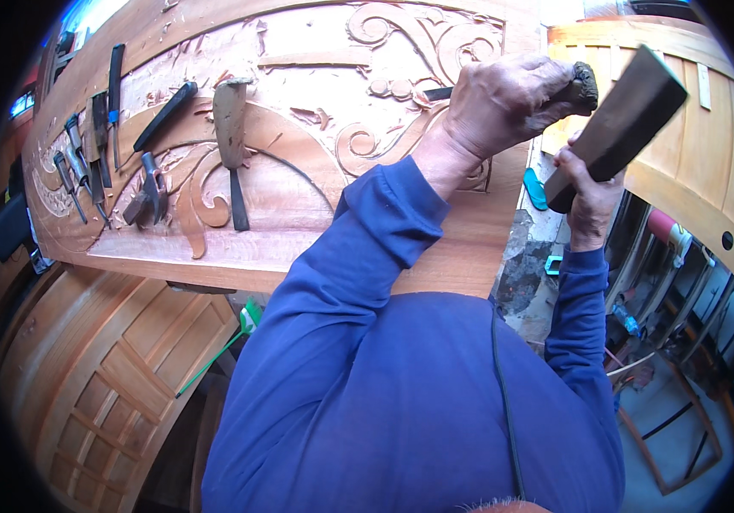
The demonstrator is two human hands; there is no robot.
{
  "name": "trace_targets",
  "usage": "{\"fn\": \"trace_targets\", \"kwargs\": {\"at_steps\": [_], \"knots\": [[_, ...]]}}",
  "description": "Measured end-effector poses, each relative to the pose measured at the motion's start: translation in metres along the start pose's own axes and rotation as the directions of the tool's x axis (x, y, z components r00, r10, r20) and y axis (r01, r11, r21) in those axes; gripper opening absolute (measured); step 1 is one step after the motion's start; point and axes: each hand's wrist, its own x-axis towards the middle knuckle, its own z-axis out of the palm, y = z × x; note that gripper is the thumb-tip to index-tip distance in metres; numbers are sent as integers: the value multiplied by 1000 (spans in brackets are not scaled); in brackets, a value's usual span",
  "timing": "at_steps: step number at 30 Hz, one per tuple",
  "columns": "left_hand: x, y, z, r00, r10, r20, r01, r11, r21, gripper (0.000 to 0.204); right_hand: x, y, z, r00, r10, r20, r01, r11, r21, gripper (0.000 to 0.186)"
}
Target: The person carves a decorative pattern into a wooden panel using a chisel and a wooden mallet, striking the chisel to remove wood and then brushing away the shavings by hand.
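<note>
Chisel (587, 89) sits in the left hand (499, 107), fingers curled tight round its handle, blade pointing left over the carved panel (461, 256). Mallet (628, 124), tilted up, is in the right hand (593, 195) — fingers wrapped round its lower part — near the chisel's end. More tools (229, 128) lie on the panel's left part.

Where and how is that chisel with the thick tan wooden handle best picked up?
Probably around the tan wooden handle, from above: it lies on the carved brown wooden panel, its upper side uncovered, dark metal blade pointing toward the near edge.
</note>
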Motion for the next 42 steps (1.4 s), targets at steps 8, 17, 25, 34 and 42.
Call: {"fn": "trace_targets", "kwargs": {"at_steps": [8, 17, 25, 34, 42], "knots": [[-3, 4, -6, 996, 33, 81, -35, 999, 22, 39, 8, -14, -1, 999, 46, -1, -46, 997, -61, 50], [-4, 12, -11, 987, 13, 160, -14, 1000, 6, 28, 10, -18, 8, 995, 25, -100, -16, 996, 89, 38], [2, 10, -9, 980, -48, 191, 41, 998, 42, 30, 9, 6, 2, 999, -52, -15, 51, 995, -83, 49], [-1, 3, -5, 987, -50, 155, 47, 999, 25, 33, 11, 3, -6, 1000, 6, 16, -3, 982, -189, 61], [2, 2, -4, 993, -55, 100, 56, 998, -5, 31, 20, -5, -4, 998, 55, -31, -56, 998, -22, 65]]}}
